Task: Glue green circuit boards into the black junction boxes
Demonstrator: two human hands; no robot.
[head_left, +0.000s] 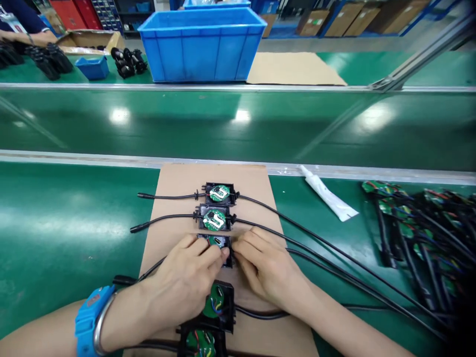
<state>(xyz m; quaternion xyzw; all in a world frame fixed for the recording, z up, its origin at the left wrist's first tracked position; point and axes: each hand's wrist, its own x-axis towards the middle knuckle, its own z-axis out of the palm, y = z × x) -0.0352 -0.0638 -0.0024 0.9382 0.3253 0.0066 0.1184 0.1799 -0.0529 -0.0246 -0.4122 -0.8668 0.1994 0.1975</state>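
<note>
On a cardboard sheet [178, 178], several black plastic housings with green circuit boards stand in a column. My left hand [186, 282] grips the middle housing [219, 241], its fingers bent over the left side and its thumb at the right edge. Closed at the right side of that housing is my right hand [267, 260], fingertips at the spot where a black cable [308, 255] comes out; the cable's end is hidden. The two farther housings [220, 193] each have a board with a white U-shaped strip. Nearer me, a housing [223, 302] shows a board with coloured wires, partly under my left hand.
A white tube [329, 193] lies right of the cardboard. Farther right is a heap of wired boards and cables [420, 233]. Beyond a metal rail, a large blue bin [203, 49] stands beside black parts [128, 62] and a small blue tray [92, 68]. Another person's arm [29, 37] shows at far left.
</note>
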